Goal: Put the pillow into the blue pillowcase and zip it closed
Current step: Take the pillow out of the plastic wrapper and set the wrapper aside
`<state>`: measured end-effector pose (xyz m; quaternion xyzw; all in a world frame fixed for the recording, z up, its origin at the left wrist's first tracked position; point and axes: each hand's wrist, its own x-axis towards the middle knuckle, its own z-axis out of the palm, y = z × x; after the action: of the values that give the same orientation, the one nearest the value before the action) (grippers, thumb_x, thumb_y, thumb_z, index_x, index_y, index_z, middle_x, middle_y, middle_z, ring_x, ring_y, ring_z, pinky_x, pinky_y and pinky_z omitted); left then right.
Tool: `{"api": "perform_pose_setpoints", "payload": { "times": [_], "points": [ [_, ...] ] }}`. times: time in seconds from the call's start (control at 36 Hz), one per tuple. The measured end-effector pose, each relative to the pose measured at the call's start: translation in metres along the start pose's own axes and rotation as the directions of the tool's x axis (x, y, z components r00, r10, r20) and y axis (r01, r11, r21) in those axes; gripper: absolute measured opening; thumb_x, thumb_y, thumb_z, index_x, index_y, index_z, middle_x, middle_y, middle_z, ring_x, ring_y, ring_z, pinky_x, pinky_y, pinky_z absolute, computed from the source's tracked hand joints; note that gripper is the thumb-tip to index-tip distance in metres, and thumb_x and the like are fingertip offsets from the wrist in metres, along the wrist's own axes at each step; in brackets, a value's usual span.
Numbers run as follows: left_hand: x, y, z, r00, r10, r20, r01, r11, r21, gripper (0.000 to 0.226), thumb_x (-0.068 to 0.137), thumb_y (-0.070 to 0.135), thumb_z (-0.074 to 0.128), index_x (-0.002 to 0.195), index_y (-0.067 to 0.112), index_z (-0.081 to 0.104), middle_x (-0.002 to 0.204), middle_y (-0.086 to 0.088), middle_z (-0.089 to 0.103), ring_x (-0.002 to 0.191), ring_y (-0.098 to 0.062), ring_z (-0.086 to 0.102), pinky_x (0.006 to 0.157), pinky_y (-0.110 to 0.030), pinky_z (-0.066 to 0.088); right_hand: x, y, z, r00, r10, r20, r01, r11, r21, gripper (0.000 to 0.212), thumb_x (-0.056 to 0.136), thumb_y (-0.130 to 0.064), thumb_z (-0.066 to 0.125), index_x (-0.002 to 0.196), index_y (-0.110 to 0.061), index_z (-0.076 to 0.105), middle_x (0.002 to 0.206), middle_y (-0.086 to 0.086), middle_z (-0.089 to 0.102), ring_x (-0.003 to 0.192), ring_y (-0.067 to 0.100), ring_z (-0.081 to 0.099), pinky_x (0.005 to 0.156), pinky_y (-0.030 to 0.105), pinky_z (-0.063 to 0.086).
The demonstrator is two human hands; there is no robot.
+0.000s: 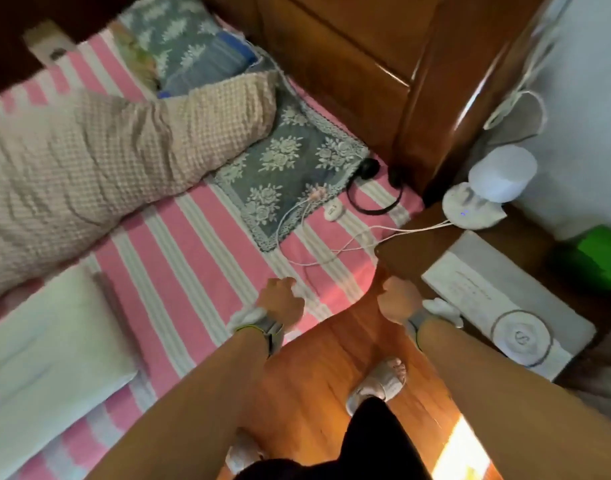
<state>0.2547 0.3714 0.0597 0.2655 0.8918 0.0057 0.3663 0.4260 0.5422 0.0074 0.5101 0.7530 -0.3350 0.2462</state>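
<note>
A beige waffle-textured pillow lies across the pink striped bed. Its right end rests on a blue-grey pillowcase with white flowers and a lace border, spread flat near the headboard. My left hand hovers over the bed's near edge, fingers loosely curled, holding nothing. My right hand hangs beside the bed corner, over the floor, also loosely curled and empty. Both hands are well short of the pillow and the pillowcase.
White cables, a small white case and black headphones lie by the pillowcase. A second flowered pillow sits at the head. A nightstand holds a lamp and a white box. Folded white bedding lies left.
</note>
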Motion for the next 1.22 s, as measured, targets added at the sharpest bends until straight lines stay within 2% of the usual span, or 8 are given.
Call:
{"api": "perform_pose_setpoints", "payload": {
  "times": [0.36,0.5,0.69,0.78,0.92,1.06,1.17,1.22],
  "points": [
    [-0.174,-0.421,-0.045,0.931,-0.352,-0.098,0.275,0.850,-0.449,0.031,0.096,0.016,0.050,0.119,0.001,0.064,0.125,-0.017,0.062,0.116,-0.035,0.058,0.094,-0.035,0.047,-0.185,-0.338,0.212,0.889,-0.415,0.192,0.454,0.748,-0.485,0.032,0.097,-0.007,0.042,0.119,0.005,0.062,0.125,0.019,0.061,0.115,0.035,0.058,0.090,0.034,0.048],
    [-0.241,-0.589,-0.054,0.840,-0.538,-0.074,0.432,0.744,-0.509,0.027,0.091,0.012,0.049,0.065,0.008,0.050,0.100,-0.020,0.066,0.099,-0.037,0.062,0.072,-0.031,0.040,-0.267,-0.456,0.320,0.792,-0.510,0.336,0.611,0.642,-0.464,0.030,0.098,-0.010,0.039,0.117,-0.002,0.062,0.129,0.015,0.059,0.118,0.035,0.056,0.090,0.034,0.049],
    [-0.260,-0.683,-0.023,0.719,-0.695,-0.026,0.479,0.522,-0.705,0.030,0.096,0.011,0.048,0.067,0.004,0.055,0.079,-0.015,0.060,0.079,-0.032,0.056,0.067,-0.031,0.039,-0.320,-0.553,0.378,0.760,-0.554,0.340,0.646,0.701,-0.302,0.031,0.097,-0.012,0.046,0.121,0.002,0.059,0.122,0.016,0.060,0.113,0.034,0.057,0.094,0.037,0.048],
    [-0.264,-0.699,0.007,0.683,-0.728,0.060,0.498,0.404,-0.768,0.021,0.098,0.018,0.048,0.089,0.005,0.060,0.082,-0.015,0.060,0.083,-0.034,0.064,0.073,-0.040,0.050,-0.313,-0.575,0.410,0.758,-0.523,0.390,0.636,0.726,-0.263,0.017,0.094,-0.011,0.046,0.097,-0.002,0.061,0.094,0.014,0.060,0.088,0.030,0.058,0.079,0.034,0.048],
    [-0.259,-0.750,0.007,0.620,-0.768,0.162,0.586,0.316,-0.746,0.035,0.094,0.013,0.051,0.063,0.022,0.036,0.066,0.002,0.039,0.074,-0.023,0.043,0.060,-0.031,0.040,-0.289,-0.623,0.477,0.812,-0.320,0.489,0.532,0.750,-0.393,0.030,0.094,-0.004,0.044,0.065,-0.011,0.043,0.073,0.009,0.051,0.081,0.028,0.054,0.064,0.031,0.045],
    [-0.248,-0.803,-0.019,0.634,-0.751,0.185,0.545,0.265,-0.795,0.019,0.098,0.022,0.049,0.111,0.013,0.061,0.109,-0.008,0.063,0.104,-0.031,0.060,0.086,-0.033,0.047,-0.297,-0.664,0.515,0.782,-0.338,0.523,0.575,0.716,-0.396,0.015,0.094,-0.007,0.048,0.084,-0.015,0.056,0.076,0.007,0.055,0.062,0.018,0.052,0.045,0.024,0.048],
    [-0.232,-0.832,-0.026,0.679,-0.697,0.231,0.496,0.204,-0.844,0.026,0.093,0.021,0.051,0.113,0.008,0.061,0.112,-0.013,0.066,0.103,-0.035,0.063,0.084,-0.039,0.052,-0.303,-0.689,0.529,0.760,-0.348,0.549,0.640,0.541,-0.545,0.017,0.094,-0.007,0.055,0.106,-0.003,0.067,0.106,0.010,0.066,0.099,0.025,0.063,0.082,0.030,0.044],
    [-0.204,-0.866,-0.030,0.730,-0.639,0.245,0.480,0.223,-0.848,0.022,0.089,0.021,0.053,0.105,0.009,0.063,0.108,-0.016,0.069,0.099,-0.037,0.066,0.085,-0.042,0.056,-0.306,-0.710,0.538,0.804,-0.338,0.488,0.561,0.702,-0.439,0.025,0.096,-0.006,0.050,0.118,-0.001,0.062,0.104,0.010,0.064,0.104,0.024,0.059,0.091,0.031,0.045]
  ]
}}
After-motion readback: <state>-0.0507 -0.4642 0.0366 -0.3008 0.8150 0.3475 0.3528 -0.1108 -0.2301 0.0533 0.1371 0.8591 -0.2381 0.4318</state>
